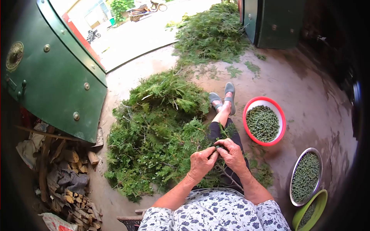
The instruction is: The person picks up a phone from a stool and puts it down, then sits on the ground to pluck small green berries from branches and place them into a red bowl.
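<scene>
Over my lap, both hands are closed and meet at the fingertips. My left hand (pixel 202 163) pinches a leafy conifer branch (pixel 192 143), its green sprays spreading ahead and to the left. My right hand (pixel 233 156) is closed against the left one, with fingers bent around a small greenish cone (pixel 220 146) partly hidden by the fingertips. A bare woody stem (pixel 230 176) runs down from beneath the hands toward my lap. To the left lies a large heap of cut conifer branches (pixel 150 134), some with pale green cones.
A red-rimmed basin (pixel 284 127) of green cones stands on the right, with a metal basin (pixel 320 169) and a tilted green basin (pixel 323 200) nearer me. Another branch pile (pixel 210 32) lies by the doorway. Firewood (pixel 79 204) sits below the green door (pixel 58 73).
</scene>
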`<state>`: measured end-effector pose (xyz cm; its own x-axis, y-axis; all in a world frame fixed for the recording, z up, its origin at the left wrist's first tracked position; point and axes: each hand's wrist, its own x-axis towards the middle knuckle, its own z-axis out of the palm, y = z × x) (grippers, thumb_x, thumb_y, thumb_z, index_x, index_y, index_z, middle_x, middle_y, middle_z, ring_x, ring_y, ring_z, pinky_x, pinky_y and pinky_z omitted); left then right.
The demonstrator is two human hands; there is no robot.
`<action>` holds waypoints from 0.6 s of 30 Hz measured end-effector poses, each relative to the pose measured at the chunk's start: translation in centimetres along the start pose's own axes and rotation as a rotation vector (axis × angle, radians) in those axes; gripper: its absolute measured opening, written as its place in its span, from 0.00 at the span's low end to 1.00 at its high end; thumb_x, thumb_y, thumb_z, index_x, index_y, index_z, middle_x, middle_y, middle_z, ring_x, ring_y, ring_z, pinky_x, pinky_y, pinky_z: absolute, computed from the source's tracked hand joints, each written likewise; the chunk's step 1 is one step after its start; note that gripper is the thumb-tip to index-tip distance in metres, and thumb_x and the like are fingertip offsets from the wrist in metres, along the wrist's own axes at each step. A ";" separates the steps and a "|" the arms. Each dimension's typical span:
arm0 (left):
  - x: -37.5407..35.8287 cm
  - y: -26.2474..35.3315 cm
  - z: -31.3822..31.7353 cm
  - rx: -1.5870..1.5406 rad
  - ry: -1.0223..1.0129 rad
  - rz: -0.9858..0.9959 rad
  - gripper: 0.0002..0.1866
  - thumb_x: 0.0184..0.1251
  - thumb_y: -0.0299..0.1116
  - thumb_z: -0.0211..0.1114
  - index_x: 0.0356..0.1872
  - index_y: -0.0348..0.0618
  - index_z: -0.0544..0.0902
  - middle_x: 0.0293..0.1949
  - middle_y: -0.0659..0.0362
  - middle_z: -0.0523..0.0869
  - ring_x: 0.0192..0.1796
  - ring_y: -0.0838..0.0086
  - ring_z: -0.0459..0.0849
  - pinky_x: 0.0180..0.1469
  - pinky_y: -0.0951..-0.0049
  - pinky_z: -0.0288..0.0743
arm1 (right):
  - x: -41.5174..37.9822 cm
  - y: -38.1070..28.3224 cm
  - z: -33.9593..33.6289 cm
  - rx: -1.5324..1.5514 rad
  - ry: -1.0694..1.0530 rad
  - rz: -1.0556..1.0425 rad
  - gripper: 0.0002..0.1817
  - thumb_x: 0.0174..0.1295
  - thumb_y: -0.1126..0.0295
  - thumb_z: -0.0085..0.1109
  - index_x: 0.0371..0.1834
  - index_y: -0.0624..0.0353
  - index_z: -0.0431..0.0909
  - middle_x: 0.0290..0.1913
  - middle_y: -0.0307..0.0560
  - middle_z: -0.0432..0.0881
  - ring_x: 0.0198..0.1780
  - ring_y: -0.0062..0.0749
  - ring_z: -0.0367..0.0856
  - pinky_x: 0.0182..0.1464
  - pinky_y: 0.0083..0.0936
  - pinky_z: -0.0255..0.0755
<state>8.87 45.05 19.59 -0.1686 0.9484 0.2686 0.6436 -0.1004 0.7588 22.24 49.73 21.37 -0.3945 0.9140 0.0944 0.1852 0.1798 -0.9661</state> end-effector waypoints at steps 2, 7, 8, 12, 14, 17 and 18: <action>-0.1 -0.3 0.0 -0.059 0.044 0.000 0.07 0.55 0.33 0.63 0.33 0.44 0.83 0.25 0.50 0.82 0.27 0.58 0.82 0.26 0.67 0.74 | -0.1 0.4 0.2 -0.065 0.031 -0.123 0.09 0.57 0.77 0.54 0.41 0.63 0.77 0.35 0.44 0.76 0.36 0.25 0.76 0.39 0.20 0.71; 0.3 0.7 -1.1 -0.284 -0.038 -0.076 0.07 0.56 0.26 0.62 0.34 0.33 0.83 0.24 0.56 0.84 0.26 0.82 0.80 0.28 0.79 0.72 | -0.5 0.8 0.7 0.802 0.009 0.344 0.07 0.62 0.76 0.49 0.43 0.64 0.72 0.27 0.39 0.76 0.22 0.16 0.70 0.23 0.12 0.62; 0.3 0.7 -1.1 -0.288 -0.047 -0.070 0.07 0.56 0.26 0.62 0.34 0.33 0.83 0.24 0.56 0.84 0.26 0.82 0.80 0.28 0.79 0.72 | -0.5 0.7 0.7 0.802 0.021 0.342 0.07 0.62 0.76 0.49 0.43 0.64 0.72 0.27 0.39 0.76 0.22 0.16 0.70 0.23 0.12 0.62; 0.1 0.7 -1.2 -0.337 -0.040 -0.166 0.07 0.57 0.26 0.62 0.34 0.33 0.83 0.24 0.59 0.83 0.26 0.83 0.77 0.28 0.81 0.70 | -0.6 1.1 0.7 0.785 -0.002 0.342 0.08 0.62 0.75 0.51 0.44 0.62 0.72 0.26 0.36 0.75 0.22 0.13 0.69 0.23 0.11 0.63; 0.0 0.8 -1.0 -0.351 0.006 -0.196 0.06 0.58 0.26 0.62 0.34 0.33 0.82 0.22 0.63 0.80 0.25 0.86 0.73 0.27 0.82 0.68 | -0.7 1.3 0.7 0.728 -0.024 0.277 0.08 0.62 0.75 0.51 0.44 0.62 0.72 0.26 0.36 0.74 0.22 0.13 0.69 0.24 0.11 0.63; 0.1 0.6 -0.7 -0.439 0.012 -0.198 0.08 0.60 0.27 0.62 0.37 0.33 0.81 0.24 0.67 0.78 0.26 0.87 0.71 0.27 0.83 0.66 | -0.8 1.2 0.7 0.691 0.015 0.254 0.09 0.62 0.76 0.51 0.45 0.63 0.72 0.27 0.35 0.74 0.23 0.12 0.69 0.25 0.11 0.64; 0.1 0.7 -0.8 -0.489 0.006 -0.219 0.09 0.60 0.27 0.62 0.38 0.33 0.81 0.24 0.68 0.78 0.27 0.87 0.71 0.28 0.84 0.66 | -0.9 1.0 0.6 0.659 -0.002 0.233 0.08 0.63 0.75 0.51 0.44 0.62 0.73 0.27 0.34 0.74 0.24 0.13 0.69 0.27 0.13 0.66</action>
<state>8.69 44.87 20.58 -0.2656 0.9611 0.0753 0.1703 -0.0301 0.9849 22.22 48.89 20.15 -0.4129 0.9010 -0.1327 -0.3193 -0.2797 -0.9054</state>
